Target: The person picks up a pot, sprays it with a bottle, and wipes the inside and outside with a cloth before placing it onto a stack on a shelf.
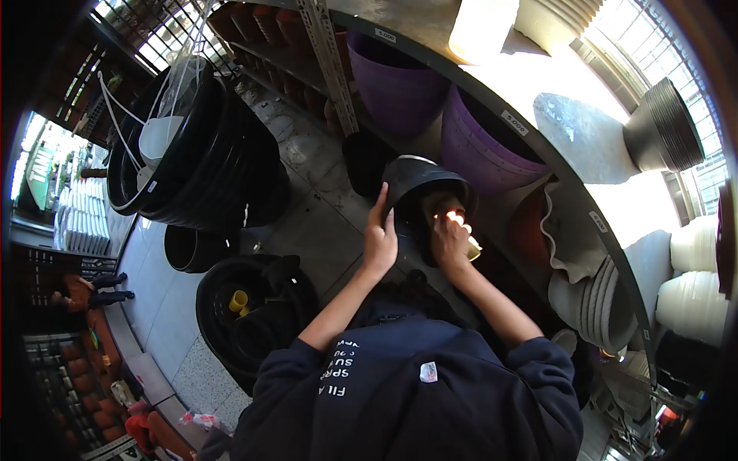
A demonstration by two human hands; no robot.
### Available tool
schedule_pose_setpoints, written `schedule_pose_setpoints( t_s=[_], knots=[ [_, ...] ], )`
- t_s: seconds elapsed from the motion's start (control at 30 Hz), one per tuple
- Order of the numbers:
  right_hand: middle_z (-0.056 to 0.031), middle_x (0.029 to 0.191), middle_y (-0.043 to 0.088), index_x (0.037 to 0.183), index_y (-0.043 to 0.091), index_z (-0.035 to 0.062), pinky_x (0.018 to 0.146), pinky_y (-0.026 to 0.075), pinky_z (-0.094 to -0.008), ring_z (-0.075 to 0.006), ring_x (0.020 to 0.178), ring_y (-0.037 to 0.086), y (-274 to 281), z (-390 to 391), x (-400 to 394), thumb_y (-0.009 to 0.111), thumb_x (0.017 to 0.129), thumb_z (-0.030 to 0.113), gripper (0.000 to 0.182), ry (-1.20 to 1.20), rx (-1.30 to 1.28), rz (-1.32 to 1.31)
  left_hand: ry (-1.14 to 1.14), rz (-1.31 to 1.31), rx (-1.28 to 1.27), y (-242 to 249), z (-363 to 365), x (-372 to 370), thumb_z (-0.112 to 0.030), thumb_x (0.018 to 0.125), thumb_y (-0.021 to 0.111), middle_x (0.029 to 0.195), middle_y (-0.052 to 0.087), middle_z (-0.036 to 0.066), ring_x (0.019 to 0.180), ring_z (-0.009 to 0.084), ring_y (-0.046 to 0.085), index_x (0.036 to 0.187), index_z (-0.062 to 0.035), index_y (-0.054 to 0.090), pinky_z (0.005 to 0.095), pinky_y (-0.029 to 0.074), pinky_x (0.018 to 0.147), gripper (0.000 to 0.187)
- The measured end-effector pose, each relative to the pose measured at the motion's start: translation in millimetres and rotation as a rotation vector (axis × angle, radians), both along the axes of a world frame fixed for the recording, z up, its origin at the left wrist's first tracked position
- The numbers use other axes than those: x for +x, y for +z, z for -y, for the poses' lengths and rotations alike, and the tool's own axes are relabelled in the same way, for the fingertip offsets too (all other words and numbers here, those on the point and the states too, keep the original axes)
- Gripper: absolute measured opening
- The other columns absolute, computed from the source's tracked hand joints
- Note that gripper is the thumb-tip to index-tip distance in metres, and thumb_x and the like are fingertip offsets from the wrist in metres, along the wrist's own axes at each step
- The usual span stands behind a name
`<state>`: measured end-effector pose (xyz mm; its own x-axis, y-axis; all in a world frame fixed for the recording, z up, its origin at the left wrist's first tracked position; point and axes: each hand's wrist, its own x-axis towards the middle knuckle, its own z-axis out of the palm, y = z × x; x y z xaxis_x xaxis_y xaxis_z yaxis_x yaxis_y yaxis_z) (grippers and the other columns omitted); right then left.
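Note:
A black plant pot is tilted in front of me, its opening turned toward me. My left hand is closed on its left wall, thumb and fingers on the outer side. At the pot's opening, my right hand is closed around a yellowish piece, which looks soft like a cloth. Bright sunlight and the fingers hide its exact kind. Below left of my hands, a black tub stands on the floor with yellow cup-like pieces in it.
Large stacked black pots stand on the left. Purple pots sit under the curved shelf at the right. On that shelf are stacked dark pots and white pots. Another person is far left.

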<state>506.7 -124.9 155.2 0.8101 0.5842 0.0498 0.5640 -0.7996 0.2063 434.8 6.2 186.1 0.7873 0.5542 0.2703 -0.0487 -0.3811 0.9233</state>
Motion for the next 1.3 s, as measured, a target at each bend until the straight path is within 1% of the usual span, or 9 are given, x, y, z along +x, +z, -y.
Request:
schedule_pose_setpoints(
  t_s=[0.2,0.4,0.47,0.6,0.67,0.73,0.8,0.97,1.3],
  knots=[
    [-0.0251,0.084,0.060,0.098,0.056,-0.0046,0.067,0.049,-0.0434,-0.0389,0.075,0.061,9,-19,-23,0.048,0.084,0.021,0.031,0.038,0.688,-0.544,-0.017,-0.116,0.019,-9,4,-7,-0.005,0.091,0.043,0.129,0.044,0.018,0.115,0.0354,0.048,0.136,-0.0147,0.035,0.0363,0.042,0.092,0.047],
    [-0.0217,0.099,0.062,0.112,0.053,-0.0069,0.083,0.044,-0.0353,-0.0265,0.094,0.059,-14,-19,-17,0.043,0.092,0.025,0.039,-0.163,1.272,-1.214,-0.074,-0.175,0.103,-20,21,-16,-0.006,0.092,0.042,0.138,0.031,0.021,0.119,0.0392,0.042,0.137,-0.0164,0.033,0.0393,0.041,0.095,0.048],
    [-0.0175,0.096,0.063,0.111,0.053,-0.0089,0.083,0.043,-0.0331,-0.0212,0.091,0.058,23,-8,4,0.041,0.094,0.028,0.042,-0.347,1.051,-1.424,-0.116,-0.096,0.151,-24,11,-17,-0.007,0.092,0.041,0.140,0.026,0.021,0.122,0.0401,0.038,0.138,-0.0166,0.031,0.0402,0.039,0.097,0.048],
    [-0.0235,0.089,0.063,0.110,0.056,0.0053,0.066,0.050,-0.0412,-0.0362,0.082,0.063,65,2,4,0.047,0.087,0.023,0.030,-0.143,0.617,-0.465,-0.115,-0.073,0.067,-24,-13,-14,-0.006,0.092,0.041,0.139,0.032,0.019,0.127,0.0361,0.034,0.138,-0.0142,0.030,0.0379,0.036,0.100,0.048],
    [-0.0198,0.084,0.064,0.101,0.059,0.0040,0.059,0.051,-0.0398,-0.0313,0.073,0.065,51,-4,2,0.051,0.082,0.017,0.025,-0.139,0.310,-0.226,-0.131,-0.039,0.025,-22,-11,-11,-0.005,0.092,0.041,0.137,0.036,0.018,0.126,0.0350,0.036,0.137,-0.0129,0.033,0.0378,0.036,0.100,0.046],
    [-0.0160,0.079,0.064,0.090,0.061,0.0025,0.056,0.050,-0.0367,-0.0275,0.067,0.064,16,-18,-1,0.053,0.079,0.014,0.019,-0.055,-0.069,-0.441,-0.183,0.027,0.001,-13,0,-5,-0.005,0.091,0.042,0.137,0.037,0.018,0.125,0.0357,0.037,0.136,-0.0145,0.034,0.0385,0.038,0.099,0.047],
    [-0.0152,0.073,0.063,0.085,0.063,-0.0011,0.057,0.047,-0.0365,-0.0282,0.068,0.063,-62,0,-6,0.050,0.080,0.016,0.022,0.432,0.327,-0.075,-0.200,-0.051,0.121,-13,11,-6,-0.005,0.091,0.043,0.135,0.039,0.018,0.124,0.0353,0.038,0.136,-0.0155,0.036,0.0382,0.039,0.098,0.047],
    [-0.0193,0.082,0.063,0.094,0.060,-0.0058,0.065,0.047,-0.0386,-0.0306,0.071,0.062,8,-18,-13,0.045,0.088,0.021,0.032,-0.218,0.814,-1.130,-0.155,-0.202,0.052,-35,21,-21,-0.011,0.094,0.040,0.134,0.039,0.021,0.125,0.0342,0.038,0.138,-0.0135,0.031,0.0362,0.036,0.100,0.045],
    [-0.0058,0.083,0.061,0.113,0.055,-0.0016,0.063,0.046,-0.0254,-0.0114,0.067,0.057,31,1,-10,0.044,0.094,0.030,0.039,-0.246,1.000,-1.746,-0.235,-0.337,-0.156,-36,-16,-3,-0.024,0.097,0.028,0.142,0.025,0.024,0.132,0.0324,0.027,0.143,-0.0068,0.011,0.0341,0.025,0.106,0.052]
  ],
)
